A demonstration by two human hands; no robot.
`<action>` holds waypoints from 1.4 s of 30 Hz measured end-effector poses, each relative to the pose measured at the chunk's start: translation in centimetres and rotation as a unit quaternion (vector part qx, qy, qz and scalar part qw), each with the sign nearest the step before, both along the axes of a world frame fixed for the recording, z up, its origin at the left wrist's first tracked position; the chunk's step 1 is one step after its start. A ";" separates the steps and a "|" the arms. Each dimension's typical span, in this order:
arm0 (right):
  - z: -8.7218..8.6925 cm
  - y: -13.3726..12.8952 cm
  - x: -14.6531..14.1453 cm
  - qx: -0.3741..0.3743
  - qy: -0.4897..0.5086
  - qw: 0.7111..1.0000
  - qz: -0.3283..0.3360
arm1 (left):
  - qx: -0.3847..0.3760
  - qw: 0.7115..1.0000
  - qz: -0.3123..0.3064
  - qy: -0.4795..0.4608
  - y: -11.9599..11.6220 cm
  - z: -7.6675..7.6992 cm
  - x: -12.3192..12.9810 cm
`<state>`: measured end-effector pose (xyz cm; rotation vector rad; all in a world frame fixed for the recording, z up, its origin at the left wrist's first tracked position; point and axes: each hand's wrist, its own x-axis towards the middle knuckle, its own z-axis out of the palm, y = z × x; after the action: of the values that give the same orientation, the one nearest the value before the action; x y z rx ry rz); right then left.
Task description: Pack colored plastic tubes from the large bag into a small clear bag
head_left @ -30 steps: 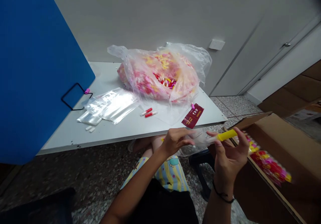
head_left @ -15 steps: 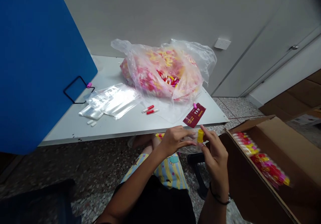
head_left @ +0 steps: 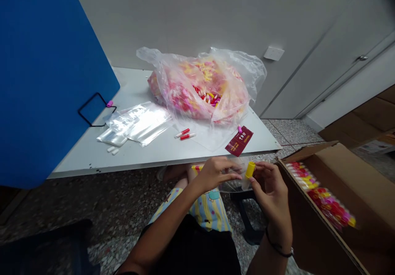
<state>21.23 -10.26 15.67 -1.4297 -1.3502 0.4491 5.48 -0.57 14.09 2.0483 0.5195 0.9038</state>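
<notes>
Over my lap, past the table's front edge, my right hand pinches a small white tube with a yellow cap between thumb and fingers. The cap end points up. Facing it, my left hand has its thumb and fingers on a clear plastic bag, which hangs between the hands and is hard to make out. Two red-and-white tubes lie on the table. Behind them sits a big translucent sack full of red, pink, yellow and white pieces, torn at the front.
Flat clear bags are stacked at left on the white table, near two small white pieces. A dark red card lies at the right edge. An open carton with bagged tubes stands at right. A blue panel rises at left.
My right hand has moved a little to the right and down with the yellow-capped tube, which now tilts to the right. My left hand has barely moved.
</notes>
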 end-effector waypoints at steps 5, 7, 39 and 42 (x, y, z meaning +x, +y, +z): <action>0.4 -0.3 0.0 -0.023 -0.046 0.998 0.043 | 0.013 1.000 0.003 0.025 0.1 -0.1 0.0; 0.7 -0.3 -0.1 -0.020 -0.060 0.997 0.051 | 0.014 1.000 0.005 0.026 0.1 -0.1 0.0; -0.2 1.3 -2.2 -0.058 -0.060 0.996 0.044 | -0.024 0.998 0.027 0.042 -1.1 1.1 0.2; -0.5 1.3 -1.8 -0.030 -0.061 0.998 0.009 | -0.059 0.997 0.020 0.050 -0.5 0.9 -0.3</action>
<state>19.42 -8.94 15.13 -1.5149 -1.4588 0.4227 5.19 -1.05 15.02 1.9897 0.6549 0.7770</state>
